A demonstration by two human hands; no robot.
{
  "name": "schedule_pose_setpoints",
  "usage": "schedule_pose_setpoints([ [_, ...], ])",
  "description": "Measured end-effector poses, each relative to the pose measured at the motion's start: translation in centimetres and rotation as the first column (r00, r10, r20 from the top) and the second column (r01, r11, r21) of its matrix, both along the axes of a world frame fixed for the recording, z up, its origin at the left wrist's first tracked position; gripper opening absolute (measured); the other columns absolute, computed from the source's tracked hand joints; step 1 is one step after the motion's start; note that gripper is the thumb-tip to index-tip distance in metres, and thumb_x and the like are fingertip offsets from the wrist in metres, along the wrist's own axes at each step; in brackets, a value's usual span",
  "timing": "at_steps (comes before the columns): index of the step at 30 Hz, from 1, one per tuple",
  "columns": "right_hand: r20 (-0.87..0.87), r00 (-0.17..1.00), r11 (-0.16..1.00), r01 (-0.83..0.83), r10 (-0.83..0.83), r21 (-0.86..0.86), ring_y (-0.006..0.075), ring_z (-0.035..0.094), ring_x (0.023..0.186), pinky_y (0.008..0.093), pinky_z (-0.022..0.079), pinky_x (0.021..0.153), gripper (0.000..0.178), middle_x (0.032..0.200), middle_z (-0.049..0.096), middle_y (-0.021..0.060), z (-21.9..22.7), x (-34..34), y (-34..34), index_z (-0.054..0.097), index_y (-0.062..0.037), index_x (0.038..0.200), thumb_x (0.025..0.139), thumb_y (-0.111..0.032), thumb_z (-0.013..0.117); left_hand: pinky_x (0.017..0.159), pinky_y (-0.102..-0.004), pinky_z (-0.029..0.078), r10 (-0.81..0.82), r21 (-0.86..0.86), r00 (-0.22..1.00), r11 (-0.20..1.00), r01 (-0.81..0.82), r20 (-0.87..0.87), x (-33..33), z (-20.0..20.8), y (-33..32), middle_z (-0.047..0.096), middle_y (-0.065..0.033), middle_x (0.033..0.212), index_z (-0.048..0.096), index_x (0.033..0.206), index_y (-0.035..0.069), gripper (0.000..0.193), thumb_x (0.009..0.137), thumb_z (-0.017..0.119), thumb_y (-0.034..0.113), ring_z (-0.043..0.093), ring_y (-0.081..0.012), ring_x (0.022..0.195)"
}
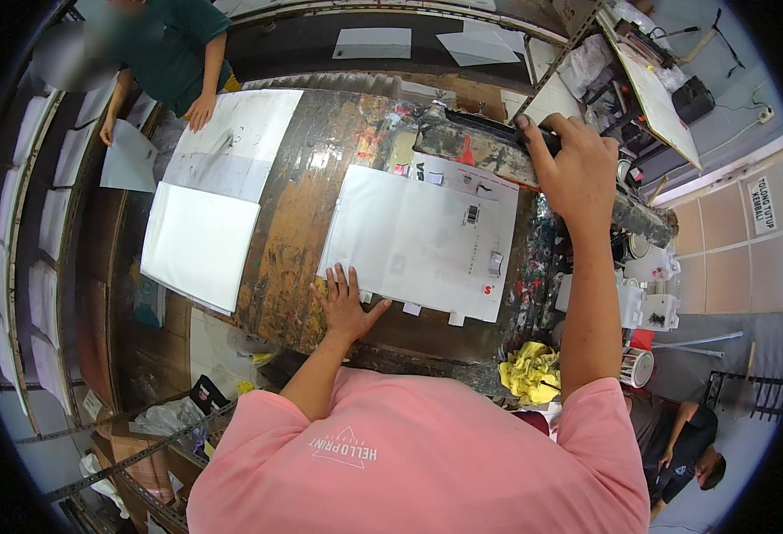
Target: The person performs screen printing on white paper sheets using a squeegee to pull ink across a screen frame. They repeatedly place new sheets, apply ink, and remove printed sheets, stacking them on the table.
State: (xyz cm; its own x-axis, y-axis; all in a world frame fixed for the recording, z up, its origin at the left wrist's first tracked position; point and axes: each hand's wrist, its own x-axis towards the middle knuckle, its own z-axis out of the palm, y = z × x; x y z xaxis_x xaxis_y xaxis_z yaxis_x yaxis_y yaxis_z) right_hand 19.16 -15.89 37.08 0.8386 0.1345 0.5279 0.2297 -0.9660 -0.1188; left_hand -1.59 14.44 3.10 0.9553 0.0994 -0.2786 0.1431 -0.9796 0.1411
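My left hand (347, 307) lies with its fingers spread at the lower left corner of a white translucent sheet (378, 236). That sheet rests flat on the worn, ink-stained table (289, 258) and carries small dark and red print at its right side. At the upper right, my right hand (578, 169) is closed on the edge of a dark ink-stained frame (485, 147), which appears nearly edge-on. What the fingers wrap round is partly hidden by the hand. Small pale tabs (456, 319) stick out along the sheet's near edge.
A stack of white sheets (200, 249) lies on the table's left. A co-worker in a dark green shirt (173, 53) holds a pale sheet (131, 156) beyond it. Racks (49, 214) of sheets stand far left. Crumpled yellow material (531, 372) sits near the right corner; another person (685, 445) is lower right.
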Motion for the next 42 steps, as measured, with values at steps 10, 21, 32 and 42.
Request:
schedule_pose_setpoints([
  [10, 0.088, 0.995, 0.998, -0.053, 0.049, 0.038, 0.0305, 0.071, 0.089, 0.0458, 0.041, 0.083, 0.056, 0.090, 0.075, 0.0120, -0.7, -0.9, 0.3, 0.081, -0.0068, 0.099, 0.098, -0.061, 0.065, 0.128, -0.0696, -0.002, -0.006, -0.141, 0.903, 0.987, 0.074, 0.430, 5.0, 6.9, -2.4, 0.043, -0.0219, 0.168, 0.042, 0.160, -0.007, 0.101, 0.096, 0.066, 0.068, 0.026, -0.0408, 0.162],
  [21, 0.073, 0.996, 0.999, -0.043, 0.044, -0.007, 0.0296, 0.068, 0.083, 0.0464, 0.038, 0.083, 0.062, 0.084, 0.073, 0.0117, -3.1, -2.2, -0.3, 0.081, -0.0031, 0.091, 0.099, -0.062, 0.062, 0.130, -0.0639, 0.016, 0.340, -0.275, 0.817, 0.933, -0.232, 0.466, 6.4, 8.2, 7.3, 0.044, -0.0195, 0.167, 0.057, 0.157, 0.012, 0.072, 0.097, 0.077, 0.047, 0.028, -0.0445, 0.160],
  [32, 0.040, 0.999, 0.999, -0.016, 0.017, -0.028, 0.0252, 0.072, 0.090, 0.0447, 0.040, 0.083, 0.047, 0.095, 0.079, 0.0081, -0.7, 0.0, -0.2, 0.084, -0.0202, 0.112, 0.097, -0.060, 0.065, 0.128, -0.0731, 0.004, -0.553, -0.256, 0.766, 0.729, 0.635, 0.328, 3.2, -0.2, -8.8, 0.031, -0.0215, 0.174, 0.050, 0.160, 0.012, 0.091, 0.093, 0.067, 0.070, 0.020, -0.0410, 0.164],
  [42, 0.103, 0.994, 0.998, -0.045, 0.041, 0.037, 0.0272, 0.072, 0.087, 0.0451, 0.040, 0.083, 0.049, 0.092, 0.078, 0.0082, -1.5, 0.0, -0.3, 0.084, -0.0179, 0.114, 0.095, -0.060, 0.067, 0.127, -0.0736, 0.003, -0.602, -0.196, 0.733, 0.715, 0.671, 0.316, 3.0, -2.1, -10.2, 0.029, -0.0200, 0.175, 0.044, 0.164, 0.012, 0.103, 0.090, 0.058, 0.082, 0.017, -0.0418, 0.165],
])
